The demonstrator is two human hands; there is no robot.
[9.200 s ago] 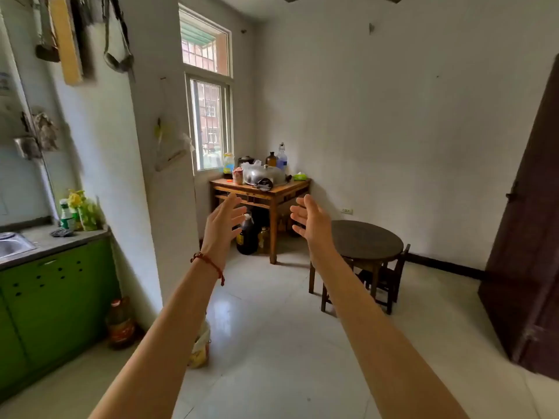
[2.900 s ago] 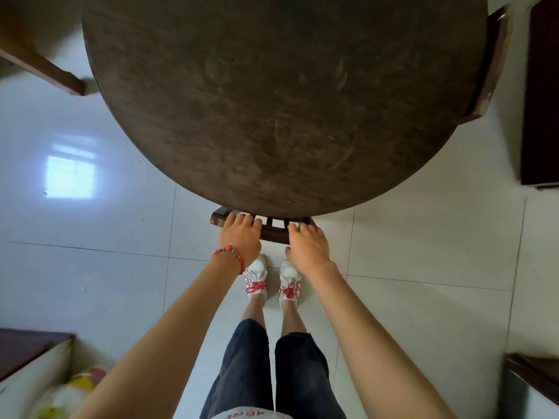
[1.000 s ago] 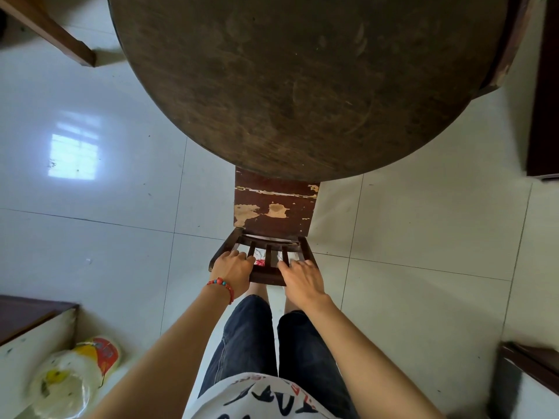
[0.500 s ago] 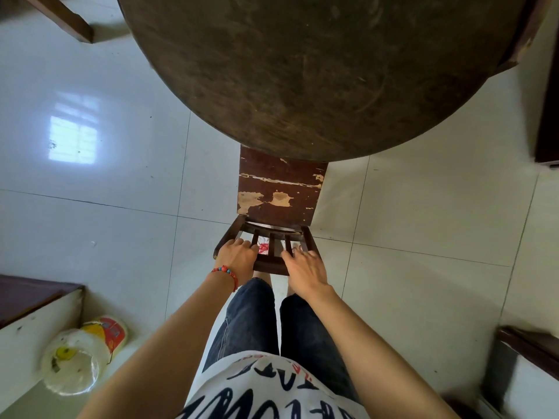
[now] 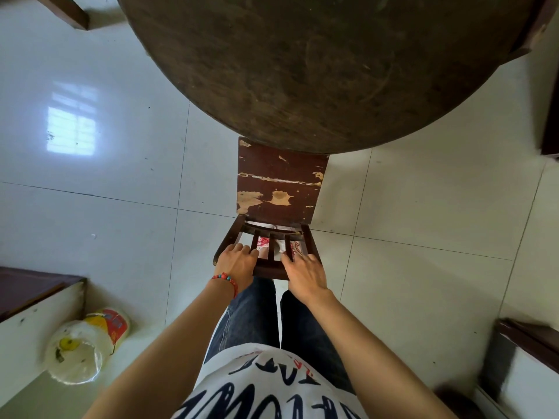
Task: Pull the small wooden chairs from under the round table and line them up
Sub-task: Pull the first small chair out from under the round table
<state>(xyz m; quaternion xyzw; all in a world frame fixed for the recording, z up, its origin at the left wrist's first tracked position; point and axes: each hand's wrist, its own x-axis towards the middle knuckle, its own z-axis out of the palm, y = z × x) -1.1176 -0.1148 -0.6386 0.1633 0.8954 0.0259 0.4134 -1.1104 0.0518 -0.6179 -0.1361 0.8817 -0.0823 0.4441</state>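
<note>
A small dark wooden chair (image 5: pixel 278 189) with chipped paint on its seat stands before me, most of the seat out from under the round table (image 5: pixel 317 65). My left hand (image 5: pixel 237 261) and my right hand (image 5: pixel 302 272) both grip the top rail of its slatted backrest. A second chair (image 5: pixel 532 25) shows only as a dark backrest at the table's upper right edge; its seat is hidden under the tabletop.
White tiled floor lies all around. A plastic bag with a yellow and red pack (image 5: pixel 87 343) sits at the lower left beside a white ledge (image 5: pixel 36 316). A dark door or panel (image 5: pixel 552 116) stands at the right. Another table's leg (image 5: pixel 63 10) is at the top left.
The chair has slid further out from under the table toward me, showing more of its seat. Both hands keep the same hold on the backrest.
</note>
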